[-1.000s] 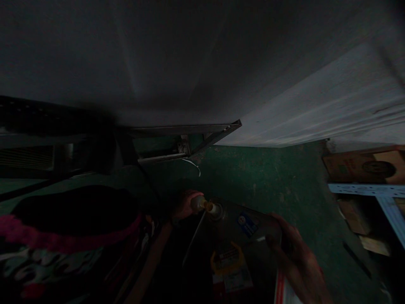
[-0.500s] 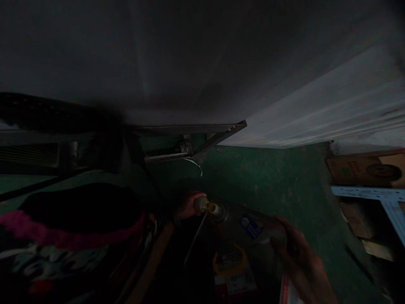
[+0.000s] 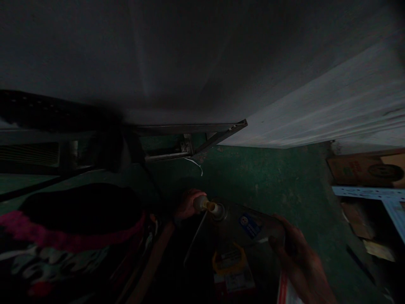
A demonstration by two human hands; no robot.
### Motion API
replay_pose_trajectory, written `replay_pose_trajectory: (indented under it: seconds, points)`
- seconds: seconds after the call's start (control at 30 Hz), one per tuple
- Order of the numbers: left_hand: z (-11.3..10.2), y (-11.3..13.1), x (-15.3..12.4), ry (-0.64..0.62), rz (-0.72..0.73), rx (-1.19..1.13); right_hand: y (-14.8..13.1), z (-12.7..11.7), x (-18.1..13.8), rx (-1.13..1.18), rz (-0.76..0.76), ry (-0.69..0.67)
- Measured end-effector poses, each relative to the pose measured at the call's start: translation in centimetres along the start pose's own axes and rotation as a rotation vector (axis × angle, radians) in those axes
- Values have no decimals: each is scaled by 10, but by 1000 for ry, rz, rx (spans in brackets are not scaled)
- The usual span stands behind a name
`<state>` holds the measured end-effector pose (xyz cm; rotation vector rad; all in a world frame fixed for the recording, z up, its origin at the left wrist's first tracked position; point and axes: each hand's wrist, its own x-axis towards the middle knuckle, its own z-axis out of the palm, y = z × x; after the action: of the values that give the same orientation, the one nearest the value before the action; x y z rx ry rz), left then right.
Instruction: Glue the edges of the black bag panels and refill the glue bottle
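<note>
The room was dim, much of its left side sunk in shadow. A broad grey surface (image 3: 158, 63) filled the upper part of the view, and a paler wall (image 3: 310, 109) ran off to the right, meeting a scuffed green floor (image 3: 268, 173). Below the grey surface was a dark metal frame (image 3: 221, 137), a thin white strip (image 3: 196, 164) lying near it. At the right stood a light-blue perforated rack (image 3: 363, 192) beside a brown cardboard box (image 3: 351, 171)

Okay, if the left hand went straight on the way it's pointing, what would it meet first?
Probably the white spout on the rectangular can: the small bottle in the left hand points at it and would likely get there first. It's too dim to tell whether they touch.
</note>
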<state>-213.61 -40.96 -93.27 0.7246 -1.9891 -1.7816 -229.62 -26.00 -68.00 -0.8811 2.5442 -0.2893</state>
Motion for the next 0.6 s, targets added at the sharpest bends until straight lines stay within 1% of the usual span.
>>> replay_pose_trajectory:
  seconds: [0.17,0.43,0.6]
  points:
    - [-1,1,1,15,7,80,2,0,0,9,-36,-21]
    - [-12,10,2,-25,-14,184,-3,6,6,-15,-52,43]
    - [-11,9,2,-34,-53,221,-2,9,7,-9,-61,47]
